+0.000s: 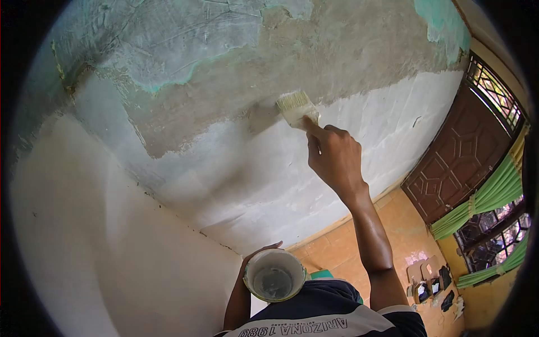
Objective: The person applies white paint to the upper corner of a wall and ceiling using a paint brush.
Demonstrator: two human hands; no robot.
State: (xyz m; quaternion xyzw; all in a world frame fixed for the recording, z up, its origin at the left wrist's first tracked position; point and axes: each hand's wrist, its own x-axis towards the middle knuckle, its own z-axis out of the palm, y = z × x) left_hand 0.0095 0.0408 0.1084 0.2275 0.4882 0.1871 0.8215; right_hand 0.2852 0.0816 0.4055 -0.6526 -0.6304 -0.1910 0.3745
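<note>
While we are pressing the bristles of the brush [296,108] against the wall [224,174], our right hand [335,160] is wrapping shut around its handle, with the thumb lying up toward the ferrule and the arm reaching high. The brush is sitting right on the border where the white coat is meeting the bare grey plaster, and old green paint is flaking away above that. Our left hand [259,250] is cupping a small white pot [251,278] from beneath, close to our chest, with fingertips curling over its far rim. Most of that hand is hiding behind the pot, so we are only guessing at how firm the hold is. A shallow pool of pale liquid is lying in the bottom of the pot.

We are judging this to be the middle of the coating work: the lower wall is looking covered, while the grey band and the green patches are waiting bare. The next move, as we are reading it, is calling for a steady stroke along that border, overlapping the white edge, and soon for a dip into the pot. Off to the right, a brown panelled door [460,157] and green curtains [494,194] are standing above an orange tiled floor [393,224].
</note>
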